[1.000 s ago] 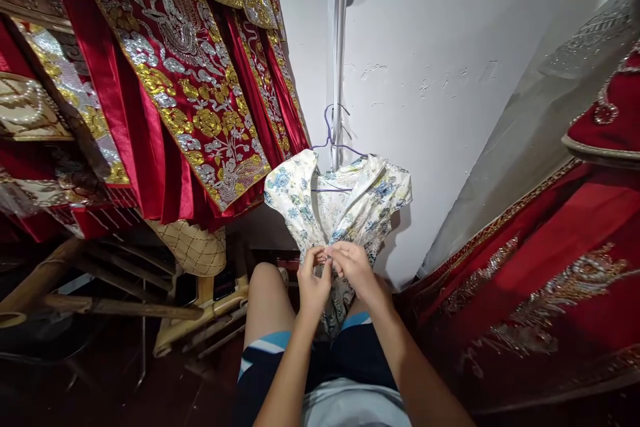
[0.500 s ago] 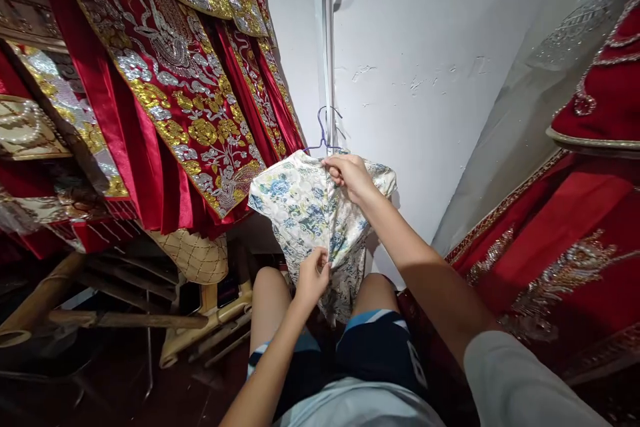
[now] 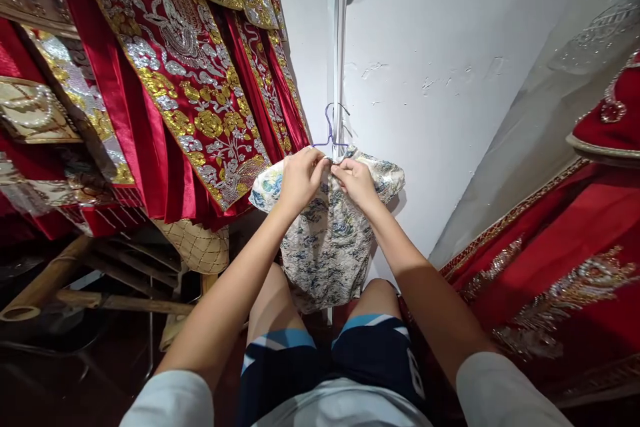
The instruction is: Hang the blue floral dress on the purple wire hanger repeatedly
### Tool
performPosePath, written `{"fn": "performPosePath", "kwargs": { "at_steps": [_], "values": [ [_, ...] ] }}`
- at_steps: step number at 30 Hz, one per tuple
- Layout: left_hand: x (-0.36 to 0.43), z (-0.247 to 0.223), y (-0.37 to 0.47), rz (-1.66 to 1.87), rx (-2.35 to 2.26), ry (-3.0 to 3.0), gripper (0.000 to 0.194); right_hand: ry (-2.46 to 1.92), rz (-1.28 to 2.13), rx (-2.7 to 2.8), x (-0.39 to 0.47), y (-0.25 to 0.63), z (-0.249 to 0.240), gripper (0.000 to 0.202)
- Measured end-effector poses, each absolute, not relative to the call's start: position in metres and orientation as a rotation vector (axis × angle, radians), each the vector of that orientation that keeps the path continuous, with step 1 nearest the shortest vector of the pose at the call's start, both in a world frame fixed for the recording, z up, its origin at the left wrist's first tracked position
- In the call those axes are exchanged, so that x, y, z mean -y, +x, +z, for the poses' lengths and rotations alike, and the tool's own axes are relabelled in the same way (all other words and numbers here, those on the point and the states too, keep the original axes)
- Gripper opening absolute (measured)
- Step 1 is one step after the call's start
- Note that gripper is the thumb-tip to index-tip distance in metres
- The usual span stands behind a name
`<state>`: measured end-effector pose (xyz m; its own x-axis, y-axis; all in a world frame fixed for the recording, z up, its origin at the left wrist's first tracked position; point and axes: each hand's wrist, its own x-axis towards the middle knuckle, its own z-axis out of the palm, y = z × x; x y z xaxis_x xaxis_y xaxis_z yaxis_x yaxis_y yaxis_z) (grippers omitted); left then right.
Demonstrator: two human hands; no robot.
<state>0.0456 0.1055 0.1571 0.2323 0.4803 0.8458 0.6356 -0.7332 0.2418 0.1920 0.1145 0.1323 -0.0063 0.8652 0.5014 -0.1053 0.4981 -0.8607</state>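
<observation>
A white short-sleeved dress [image 3: 320,253] with a blue and yellow floral print hangs in front of me on a thin purple hanger [image 3: 330,133]. At its neckline, my left hand [image 3: 301,177] pinches the top edge left of the centre seam. Just across the seam, my right hand [image 3: 355,181] pinches the neckline's other side, its fingertips almost meeting the left ones. Whatever small fastening may lie between the fingertips is hidden. The dress's lower part hangs down between my knees.
Red costumes with gold and silver sequins [image 3: 200,93] hang close on the left, above bamboo furniture [image 3: 120,300]. More red beaded fabric [image 3: 560,267] hangs on the right. Behind the hanger, a white pole [image 3: 338,47] runs up the white wall [image 3: 440,33].
My left hand has moved up from the lower part of the seam to the neckline. My right hand stays near the collar, now slightly right of the seam. The dress hangs flatter.
</observation>
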Motion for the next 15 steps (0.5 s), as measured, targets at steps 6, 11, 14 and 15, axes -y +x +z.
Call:
{"fn": "performPosePath", "kwargs": {
  "at_steps": [6, 11, 14, 15],
  "values": [
    [-0.102, 0.142, 0.041, -1.91, 1.188, -2.164, 0.015, -0.949, 0.839, 1.376, -0.127, 0.181, 0.1, 0.014],
    [-0.123, 0.15, 0.0, -2.721, 1.259, -1.797, 0.013, -1.006, 0.981, 1.339, -0.112, 0.189, 0.072, 0.021],
    [-0.137, 0.137, -0.034, -2.955, 1.355, -1.682, 0.024, -0.97, 1.101, 1.331, -0.091, 0.192, 0.06, 0.017],
    [-0.139, 0.127, -0.042, -3.014, 1.378, -1.706, 0.028, -0.936, 1.151, 1.323, -0.084, 0.192, 0.058, 0.016]
  ]
}}
